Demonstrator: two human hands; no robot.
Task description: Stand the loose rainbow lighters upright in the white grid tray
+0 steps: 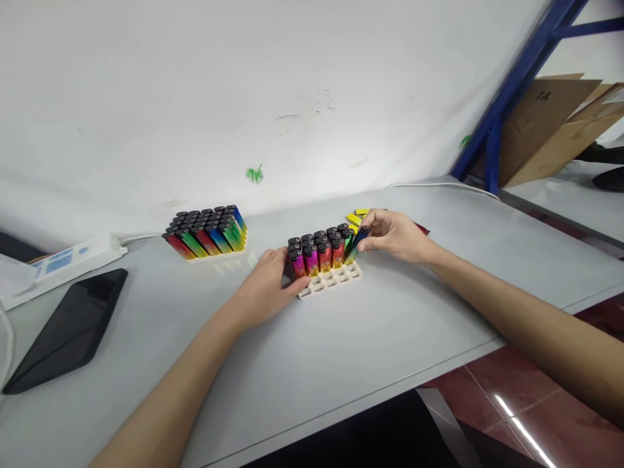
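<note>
Fingers of the right hand (394,235) are closed on a blue-topped lighter (361,239); those of the left hand (266,281) are clasped around the left end of a white rack (334,281). A white wall (312,71) is met by the far edge of the grey table (380,344). Beyond the far right corner, cardboard (541,130) is stacked beside a blue frame (493,153). Toward the left edge, a black phone (71,331) is laid flat, with a white power strip (61,261) set behind it. Left of centre, near the far edge, a white tray (214,257) is packed with multicoloured lighters (207,231). By the table's middle, the rack's back rows are filled with standing lighters, and slots are exposed along its front. Farther back, yellow pieces (353,220) are partly hidden by the right hand. At the rack's right end, the grasped lighter is tilted; whether its base is seated cannot be told.
</note>
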